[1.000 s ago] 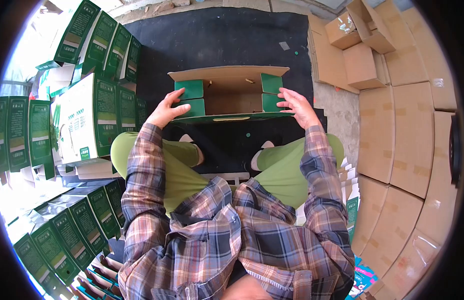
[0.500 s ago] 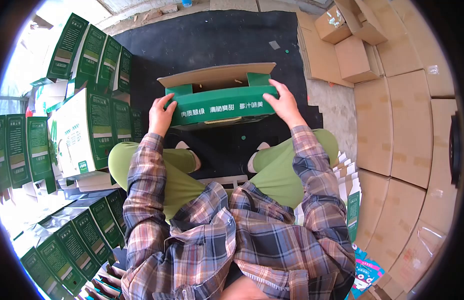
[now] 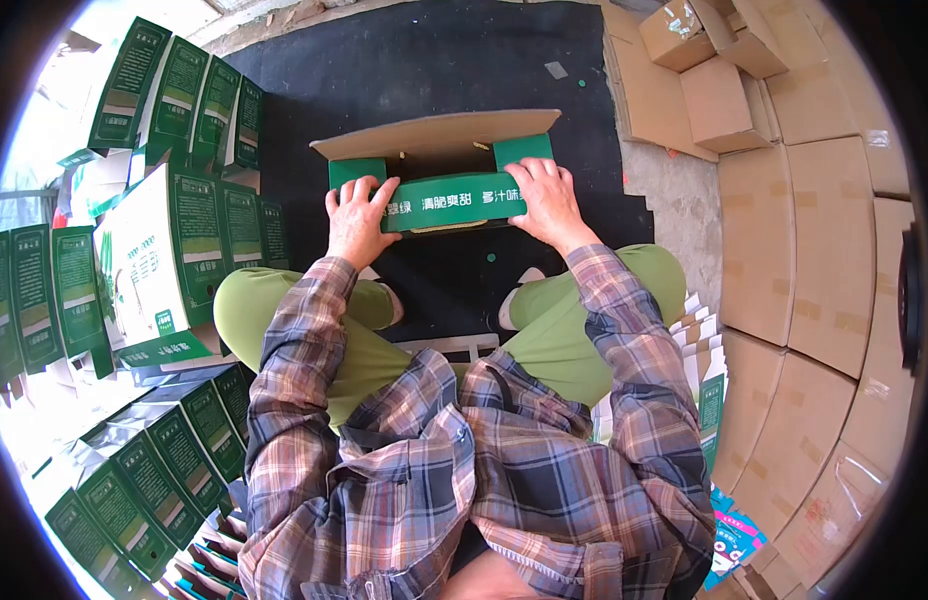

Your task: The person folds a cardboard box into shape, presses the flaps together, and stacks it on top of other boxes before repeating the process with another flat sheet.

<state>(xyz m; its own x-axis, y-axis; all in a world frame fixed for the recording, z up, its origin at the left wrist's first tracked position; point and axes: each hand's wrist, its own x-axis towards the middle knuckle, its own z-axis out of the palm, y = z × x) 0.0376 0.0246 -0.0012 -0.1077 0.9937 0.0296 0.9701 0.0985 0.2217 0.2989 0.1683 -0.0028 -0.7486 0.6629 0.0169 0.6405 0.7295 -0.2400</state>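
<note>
In front of my knees a green cardboard gift box (image 3: 446, 203) with white printed characters stands on the black floor mat. Its brown-lined back flap (image 3: 439, 138) is raised, and small green side flaps stand at both ends of the opening. My left hand (image 3: 358, 222) lies over the near flap's left end, fingers curled over its top edge. At the right end, my right hand (image 3: 546, 203) grips the same flap, fingers over the edge and thumb on the printed face. Part of the lettering is hidden under both hands.
Stacked green and white printed boxes (image 3: 199, 240) stand on the left. Brown cartons (image 3: 834, 250) line the right side, with opened cartons (image 3: 724, 100) at the upper right. Folded white-green boxes (image 3: 704, 380) are beside my right knee. Black mat (image 3: 434, 70) covers the floor.
Both hands have moved from the box's end corners inward onto the near flap, their fingers now curled over its top edge. The flap's printed face is more covered by them.
</note>
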